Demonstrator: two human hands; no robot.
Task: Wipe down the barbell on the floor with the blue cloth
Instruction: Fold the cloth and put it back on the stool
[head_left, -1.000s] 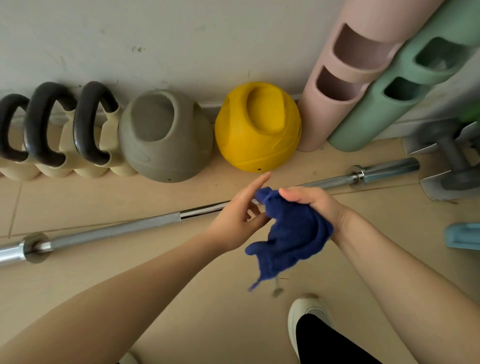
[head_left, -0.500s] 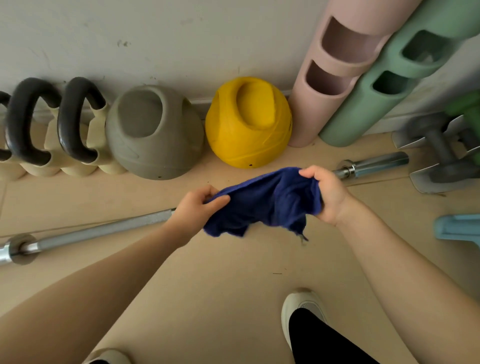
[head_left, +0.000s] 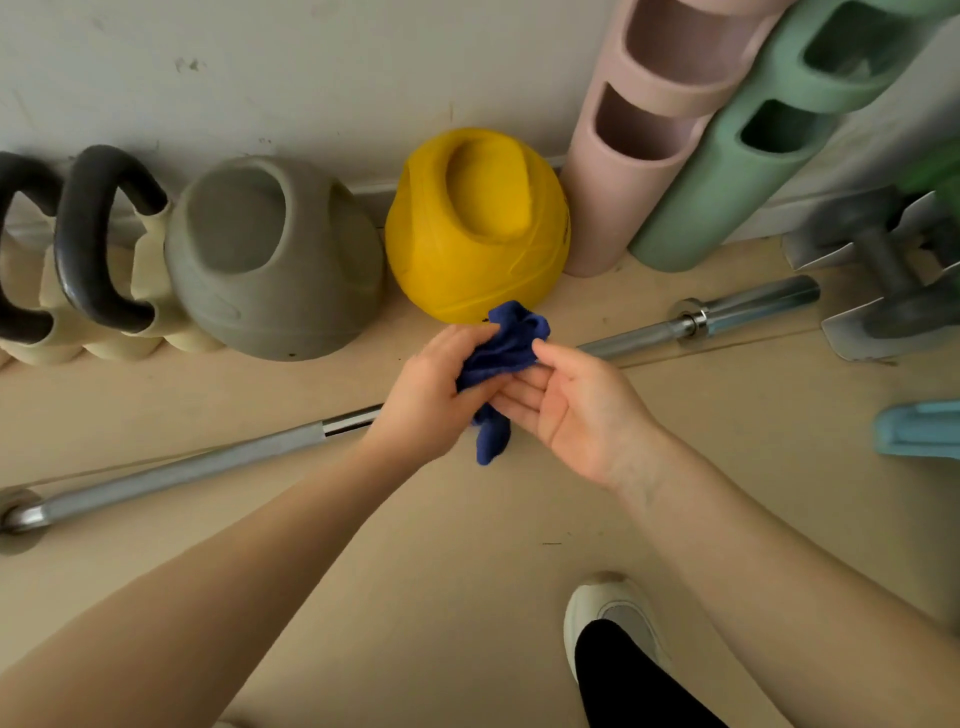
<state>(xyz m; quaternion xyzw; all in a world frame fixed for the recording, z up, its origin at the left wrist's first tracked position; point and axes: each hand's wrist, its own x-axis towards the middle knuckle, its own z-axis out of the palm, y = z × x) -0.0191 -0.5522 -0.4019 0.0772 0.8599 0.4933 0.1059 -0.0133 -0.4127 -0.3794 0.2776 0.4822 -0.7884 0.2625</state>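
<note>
A long steel barbell lies across the tan floor from lower left to upper right, its right sleeve near the dumbbells. Both hands meet above its middle and hide that stretch. The blue cloth is bunched up between them, one tail hanging down. My left hand grips the cloth from the left. My right hand is palm-up with fingers spread, touching the cloth's underside.
Along the wall stand cream kettlebells with black handles, a grey kettlebell, a yellow kettlebell, a pink roller and a green roller. Grey dumbbells and a light blue object sit right. My shoe is below.
The cloth was stretched wide between both hands; now it is gathered into a bunch in my left hand, and my right hand has opened beneath it.
</note>
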